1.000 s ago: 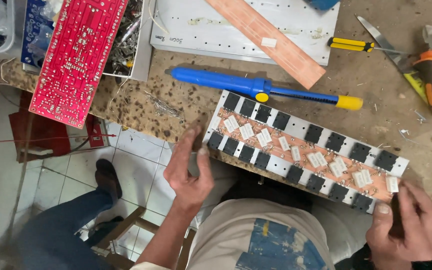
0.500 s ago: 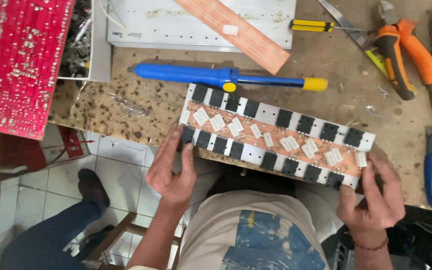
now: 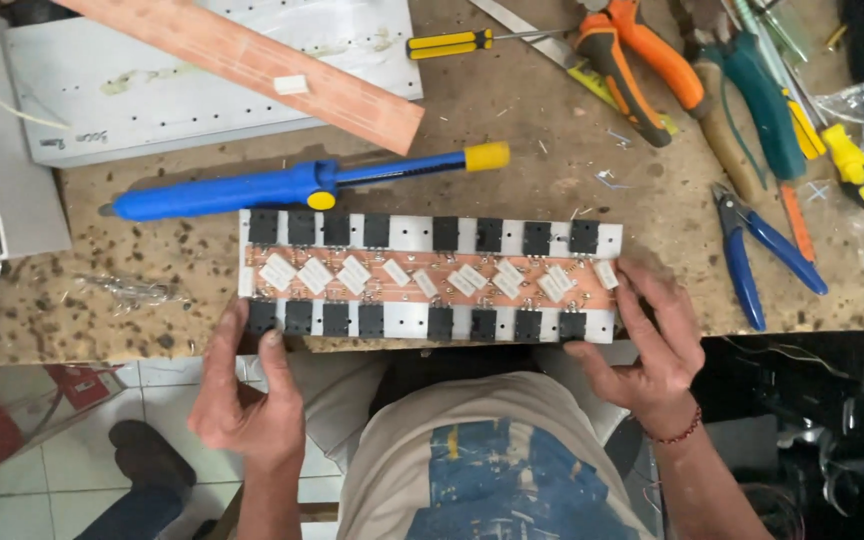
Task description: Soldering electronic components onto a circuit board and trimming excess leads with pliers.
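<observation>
At nine o'clock a grey tray (image 3: 12,200) sits at the edge of the counter (image 3: 552,120), which is brown and speckled. Toward eleven o'clock lies a white panel (image 3: 152,95) with a long copper strip board (image 3: 252,60) slanting across it. Below them, a blue desoldering pump (image 3: 282,185) with a yellow end lies nearly level.

The left hand (image 3: 242,400), at seven o'clock, grips the left end of the long circuit board (image 3: 427,277), fingers curled up over its near corner. The board lies flat at the counter's near edge, at the centre of view, just below the pump. It has a copper middle strip carrying white rectangular parts, with black square components in rows along both long sides.

The right hand (image 3: 652,345), at four o'clock, holds the board's right end, with fingers spread against the end and the thumb under the near edge.

At one o'clock lie a small yellow-handled screwdriver (image 3: 452,43) and orange-handled pliers (image 3: 632,60). Toward three o'clock lie blue-handled cutters (image 3: 752,255), near the right hand but apart from it.
</observation>
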